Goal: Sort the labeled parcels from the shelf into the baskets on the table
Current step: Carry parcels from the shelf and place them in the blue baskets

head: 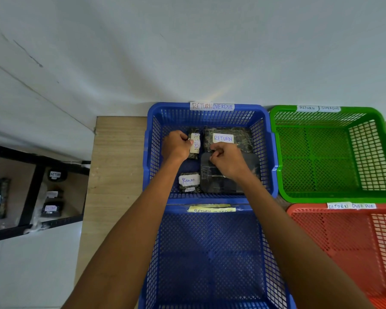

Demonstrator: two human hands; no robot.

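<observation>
Standing beside the pale wood-grain worktop (116,152), I see both arms reaching into the far blue plastic mesh basket (210,118). The left hand (176,146) grips a narrow dark wrapped parcel (194,152) with its fingers curled round it. It holds the parcel against the basket floor, its white slip reading "RETURN" top to bottom. The right hand (230,161) is clenched at the far edge of a flat black film-wrapped parcel (212,181) and seems to pinch the wrap, though I cannot be sure. No label shows on this parcel. Also in the basket are a wider dark parcel (243,139) marked "RETURN" and a small dark parcel (188,180) marked "Return". The main risk, I think, is a wrong sort. The far basket's tag reads "RETURN OVERDUE", and so do those on the near blue mesh basket (210,253), the green mesh basket (321,157) and the red mesh basket (343,237), so the 4 tags tell nothing apart. A tug on the film could also tear it or shove the neighbouring parcels. On the black-framed shelf (31,190) to the left more parcels wait, including a round dark parcel (55,175) marked "RETURN".
</observation>
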